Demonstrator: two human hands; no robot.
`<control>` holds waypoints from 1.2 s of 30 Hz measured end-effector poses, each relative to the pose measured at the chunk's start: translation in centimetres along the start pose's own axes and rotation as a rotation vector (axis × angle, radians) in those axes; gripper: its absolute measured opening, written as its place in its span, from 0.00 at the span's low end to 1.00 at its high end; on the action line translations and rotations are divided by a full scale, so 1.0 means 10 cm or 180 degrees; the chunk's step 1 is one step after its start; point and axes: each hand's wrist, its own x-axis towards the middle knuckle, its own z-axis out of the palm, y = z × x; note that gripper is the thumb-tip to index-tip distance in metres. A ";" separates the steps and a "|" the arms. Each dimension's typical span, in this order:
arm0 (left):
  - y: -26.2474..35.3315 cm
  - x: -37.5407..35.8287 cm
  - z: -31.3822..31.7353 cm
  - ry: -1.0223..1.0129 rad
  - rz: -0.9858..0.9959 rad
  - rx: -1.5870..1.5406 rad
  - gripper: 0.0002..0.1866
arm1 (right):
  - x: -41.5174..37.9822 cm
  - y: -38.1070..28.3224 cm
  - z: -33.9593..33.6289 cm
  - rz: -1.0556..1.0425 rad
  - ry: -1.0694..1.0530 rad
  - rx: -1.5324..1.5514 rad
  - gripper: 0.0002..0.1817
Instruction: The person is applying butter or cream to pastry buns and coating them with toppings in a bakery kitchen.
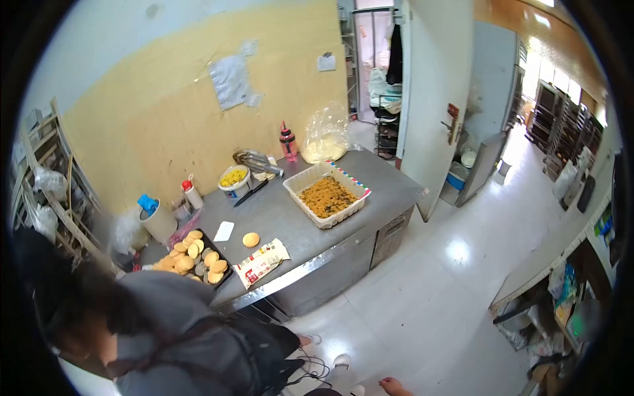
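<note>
At the bottom edge, my right hand [394, 385] hangs low over the floor, partly cut off by the frame. Its fingers look loosely apart, and nothing shows in them. My left hand is out of view. On the grey metal table [297, 237] stand a plastic tub of orange-brown crumbly filling [327, 197], a single round cake [251, 239], a printed packet [263, 263] and a dark tray heaped with round cakes [216, 266]. A black-handled knife [251, 193] lies beside a white bucket of yellow pieces [234, 179].
Another person in grey [172, 330] stands close at the left, before the table. A mixer [254, 160], squeeze bottle [288, 144] and plastic bag [325, 144] are near the wall. An open door [436, 112] is beyond; shelving [561, 290] stands right, racks [59, 171] left.
</note>
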 end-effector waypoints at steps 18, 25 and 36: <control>-1.21 -0.78 0.46 0.1731 -0.2518 -0.1621 0.19 | 2.68 -3.47 -1.85 -0.1132 -0.0471 0.0856 0.11; -1.12 -0.04 0.51 0.2822 -0.1695 -0.3197 0.14 | 3.28 -5.64 -2.81 -0.2275 -0.0219 0.0324 0.10; 0.26 1.42 0.84 0.2495 -0.2585 -0.2620 0.15 | 4.41 -6.98 -2.61 -0.2958 -0.0408 -0.2782 0.33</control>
